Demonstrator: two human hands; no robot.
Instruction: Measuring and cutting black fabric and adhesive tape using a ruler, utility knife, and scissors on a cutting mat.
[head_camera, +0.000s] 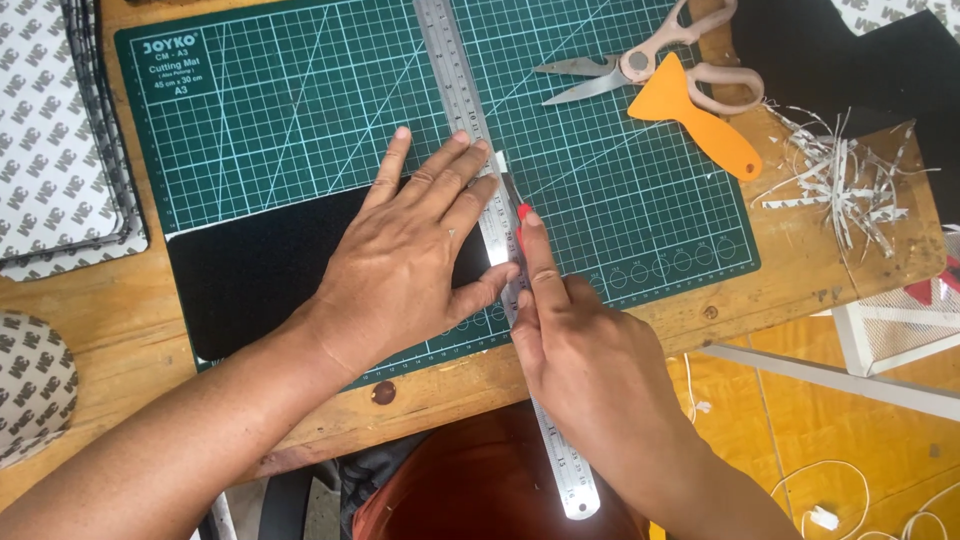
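Green cutting mat (300, 120) on wooden table (800, 290); left hand (410, 265) flat on steel ruler (465, 110), right hand (585, 350) gripping red knife (520, 215).

View: one head-worn camera, above the wooden table (120, 300).
Facing: steeply down and forward onto the green cutting mat (300, 100).
Nearness: close; both forearms enter from the bottom edge.
Shared area: none, only this single view.

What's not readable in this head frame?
- Cutter: body hidden inside the right hand; only red tip and blade show.
- Black sheet: right edge covered by left hand.
- Steel ruler: top cut off by frame edge.
- Scissors: handles partly under orange scraper.
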